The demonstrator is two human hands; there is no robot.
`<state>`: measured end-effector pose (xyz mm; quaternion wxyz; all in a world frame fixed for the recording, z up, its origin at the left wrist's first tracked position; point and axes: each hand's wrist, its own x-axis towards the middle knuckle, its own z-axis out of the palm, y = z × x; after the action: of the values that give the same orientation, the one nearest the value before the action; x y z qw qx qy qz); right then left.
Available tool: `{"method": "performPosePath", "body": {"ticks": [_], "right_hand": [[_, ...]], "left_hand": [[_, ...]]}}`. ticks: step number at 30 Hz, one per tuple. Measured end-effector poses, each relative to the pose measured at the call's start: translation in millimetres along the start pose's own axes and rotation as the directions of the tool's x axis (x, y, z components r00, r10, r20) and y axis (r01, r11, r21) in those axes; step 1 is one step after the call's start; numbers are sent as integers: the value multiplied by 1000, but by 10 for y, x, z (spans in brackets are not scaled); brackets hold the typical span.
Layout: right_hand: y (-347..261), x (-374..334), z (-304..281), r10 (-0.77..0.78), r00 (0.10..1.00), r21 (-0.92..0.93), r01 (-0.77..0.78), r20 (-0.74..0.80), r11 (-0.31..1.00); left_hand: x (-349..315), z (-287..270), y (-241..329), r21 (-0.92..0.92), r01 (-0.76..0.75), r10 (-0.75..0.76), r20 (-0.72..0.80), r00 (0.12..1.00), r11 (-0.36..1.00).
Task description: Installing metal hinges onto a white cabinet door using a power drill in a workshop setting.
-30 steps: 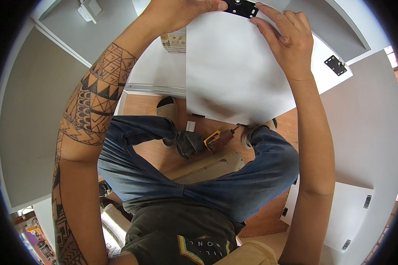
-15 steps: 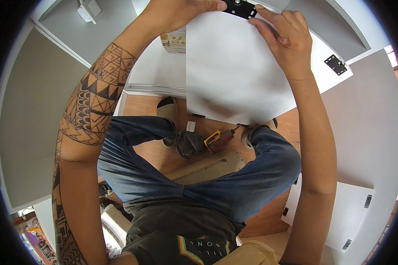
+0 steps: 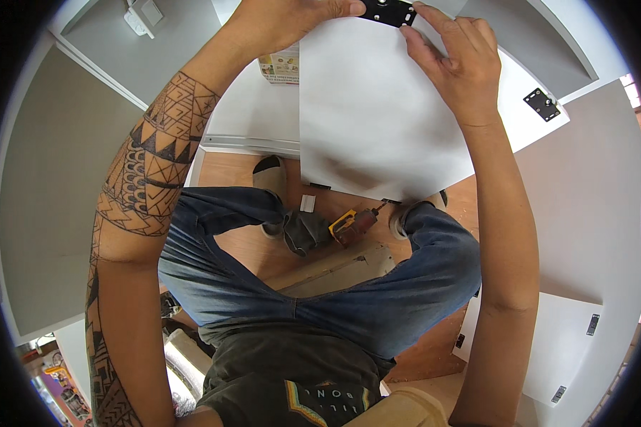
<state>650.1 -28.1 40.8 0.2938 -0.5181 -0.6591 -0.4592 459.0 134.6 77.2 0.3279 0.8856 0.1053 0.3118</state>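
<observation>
A flat black metal bracket (image 3: 386,14) with several holes lies against the upper edge of a white panel (image 3: 377,99), at the top of the view. From the left, my left hand (image 3: 288,20) presses its thumb on the bracket's left end; the other fingers are out of sight. My right hand (image 3: 464,62) pinches the right end between thumb and forefinger, its remaining fingers curled. The panel stands in front of my knees, and a second black bracket (image 3: 541,104) is fixed near its right corner. Two small black fittings show along its lower edge.
On the wooden floor between my legs lie a yellow and dark red power drill (image 3: 355,226), a dark cloth (image 3: 305,233) and a small white piece (image 3: 308,203). Grey-white cabinet walls rise on both sides. Another white panel (image 3: 563,341) with black fittings lies at the lower right.
The bracket has shifted very slightly at its right end, and my right thumb and forearm have moved a little to the left. My left hand keeps its place.
</observation>
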Motion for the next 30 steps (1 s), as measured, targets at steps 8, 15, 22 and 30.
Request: {"method": "performPosePath", "body": {"ticks": [8,15,22,30], "right_hand": [[9,-7,-5,8,1000,10,-8,-6,1000],[-24,12,-1,4,1000,4,-4,-13,1000],[14,-12,0,6,1000,32,-5,-23,999],[2,0,10,-1,1000,26,2,-31,1000]], "left_hand": [[24,11,-34,-45,33,-32,17,999,998],[14,1,-44,5,12,-12,2,1000,1000],[-21,-28,54,-26,33,-32,29,999,999],[40,-19,-74,28,-7,7,23,1000,1000]]}}
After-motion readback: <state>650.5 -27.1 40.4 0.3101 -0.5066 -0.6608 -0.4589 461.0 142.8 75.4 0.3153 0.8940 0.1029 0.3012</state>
